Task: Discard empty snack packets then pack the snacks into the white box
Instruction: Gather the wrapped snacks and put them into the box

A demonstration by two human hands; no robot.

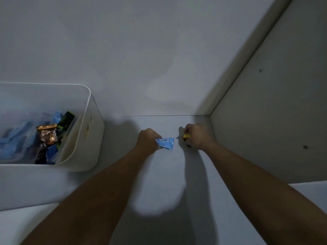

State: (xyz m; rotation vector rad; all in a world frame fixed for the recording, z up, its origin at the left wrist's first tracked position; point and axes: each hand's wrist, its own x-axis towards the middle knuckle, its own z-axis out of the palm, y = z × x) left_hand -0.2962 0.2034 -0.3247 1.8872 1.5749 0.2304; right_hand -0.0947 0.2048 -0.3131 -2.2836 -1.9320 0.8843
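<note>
A blue snack packet (165, 143) was held by the left hand (147, 140), fingers curled round its left end, just above the white shelf (159, 174). A small yellow snack (186, 136) was pinched by the right hand (196, 136) w/ curled fingers, near the side wall (274, 121). The white box (83, 138) stood well apart at left, w/ several packets inside, incl. a brown-gold packet (47, 136).

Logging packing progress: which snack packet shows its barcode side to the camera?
The blue packet gripped by the left hand; a barcode shows on its upper edge. The brown-and-gold packet in the white box shows its printed front.
</note>
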